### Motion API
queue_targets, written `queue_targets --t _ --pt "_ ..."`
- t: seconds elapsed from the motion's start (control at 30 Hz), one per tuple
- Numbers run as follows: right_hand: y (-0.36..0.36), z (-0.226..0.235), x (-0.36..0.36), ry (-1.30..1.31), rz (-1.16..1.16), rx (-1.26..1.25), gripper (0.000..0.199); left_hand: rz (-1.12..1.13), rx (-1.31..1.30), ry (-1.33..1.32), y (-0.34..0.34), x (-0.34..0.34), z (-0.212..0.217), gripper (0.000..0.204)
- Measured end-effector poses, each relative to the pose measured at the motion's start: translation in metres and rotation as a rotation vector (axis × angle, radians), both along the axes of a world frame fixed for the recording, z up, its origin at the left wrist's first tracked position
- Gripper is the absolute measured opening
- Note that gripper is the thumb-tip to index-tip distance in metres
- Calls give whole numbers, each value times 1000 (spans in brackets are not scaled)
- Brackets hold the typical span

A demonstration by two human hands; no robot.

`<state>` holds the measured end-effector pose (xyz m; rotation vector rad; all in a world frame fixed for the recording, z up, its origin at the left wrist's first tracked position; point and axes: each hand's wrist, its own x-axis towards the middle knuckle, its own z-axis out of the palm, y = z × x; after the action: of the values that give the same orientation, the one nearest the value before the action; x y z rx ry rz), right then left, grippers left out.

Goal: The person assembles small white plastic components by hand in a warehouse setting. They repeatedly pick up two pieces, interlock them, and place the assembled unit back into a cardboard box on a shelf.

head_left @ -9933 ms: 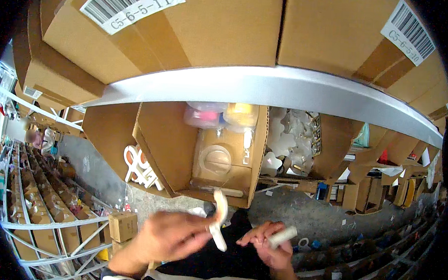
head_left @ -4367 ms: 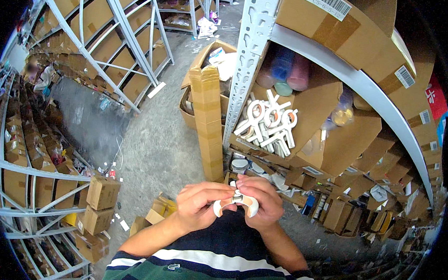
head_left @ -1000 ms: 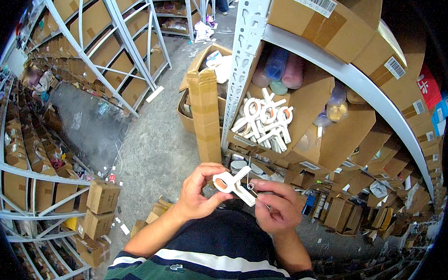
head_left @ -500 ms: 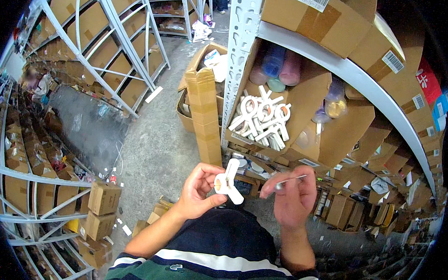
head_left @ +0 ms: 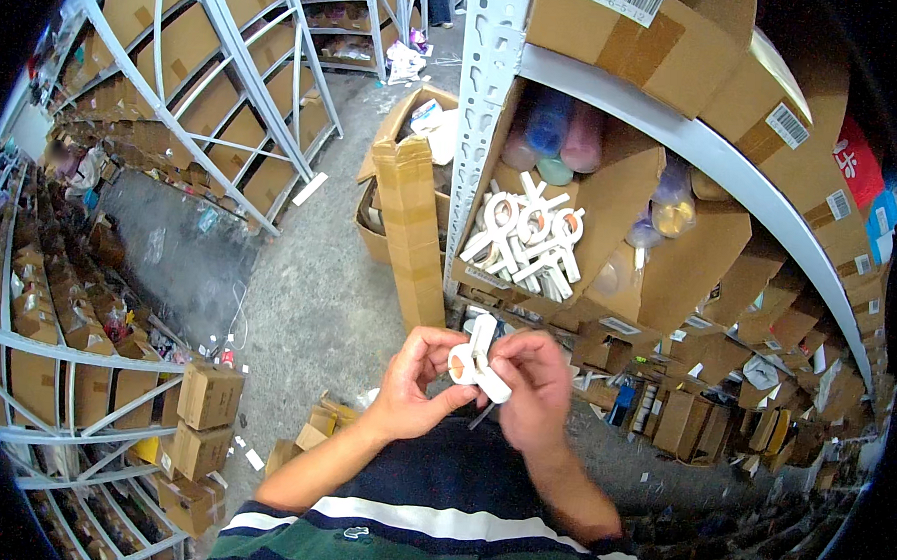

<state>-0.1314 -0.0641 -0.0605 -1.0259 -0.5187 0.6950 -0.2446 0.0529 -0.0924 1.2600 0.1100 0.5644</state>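
My left hand (head_left: 414, 379) and my right hand (head_left: 532, 384) are together in front of my chest, both closed around a small white plastic piece (head_left: 475, 353) with a ring at one end and straight arms. A thin dark strip hangs below it between the hands. Straight ahead, an open cardboard box on the shelf holds a pile of white ring-and-bar pieces (head_left: 525, 238) of the same kind.
A grey metal shelf upright (head_left: 479, 101) rises ahead, with cardboard boxes (head_left: 669, 39) on the shelf board above. A tall folded cardboard stack (head_left: 411, 228) stands on the concrete floor. Small boxes (head_left: 205, 420) sit lower left by white wire racks (head_left: 228, 60).
My right hand, which was pulled away to the right holding a thin strip, has come back to the left hand, and both now grip the white piece.
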Motion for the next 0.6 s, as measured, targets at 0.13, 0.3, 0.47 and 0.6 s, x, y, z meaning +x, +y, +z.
queue_targets --t 0.13,0.3,0.47,0.6 --pt "-10 -32 -24 424 18 -6 15 -17 -43 201 -14 -10 -21 46" --pt "-4 -34 -5 621 61 -35 20 25 -82 106 -6 -6 -21 55" --pt "-11 -14 16 423 100 131 19 35 444 22 19 -7 -23 50" --pt "-5 -5 25 -221 -110 114 17 58 431 16 17 -10 -8 35"
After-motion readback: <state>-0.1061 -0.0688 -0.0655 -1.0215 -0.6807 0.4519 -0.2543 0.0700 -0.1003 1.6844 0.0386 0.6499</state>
